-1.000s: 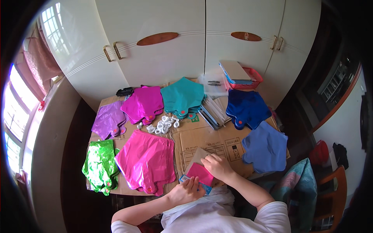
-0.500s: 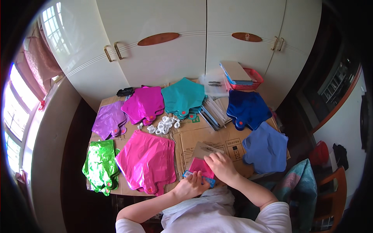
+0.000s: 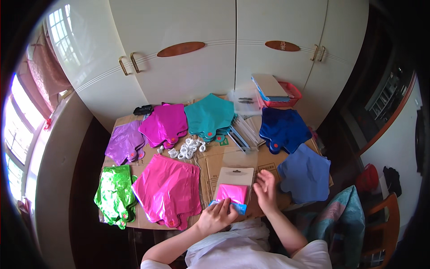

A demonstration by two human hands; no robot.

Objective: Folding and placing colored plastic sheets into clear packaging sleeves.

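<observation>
Near the front edge of the table my left hand (image 3: 217, 218) grips the lower end of a flat packet, its fingers lying over the blue strip (image 3: 240, 208). The packet has a pale card (image 3: 228, 175) with a hanging hole at its top. A folded square of pink foil (image 3: 233, 193) lies over the card's lower part. Above the card stretches a clear plastic flap (image 3: 242, 157). Just right of the packet, my right hand (image 3: 266, 189) is raised with its fingers apart, holding nothing. My left fingers hide part of the blue strip.
Stacks of flat foil balloons surround the packet: pink (image 3: 169, 190), green (image 3: 114, 188), lilac (image 3: 124, 141), magenta (image 3: 164, 123), teal (image 3: 209, 114), dark blue (image 3: 284, 125) and pale blue (image 3: 305, 172). White ribbon rolls (image 3: 188, 148), card packets (image 3: 244, 130) and a red basket (image 3: 293, 92) stand farther back.
My right hand has let go of the packet and moved off to its right, fingers opening. The card and its clear flap now lie uncovered, while my left hand keeps its hold.
</observation>
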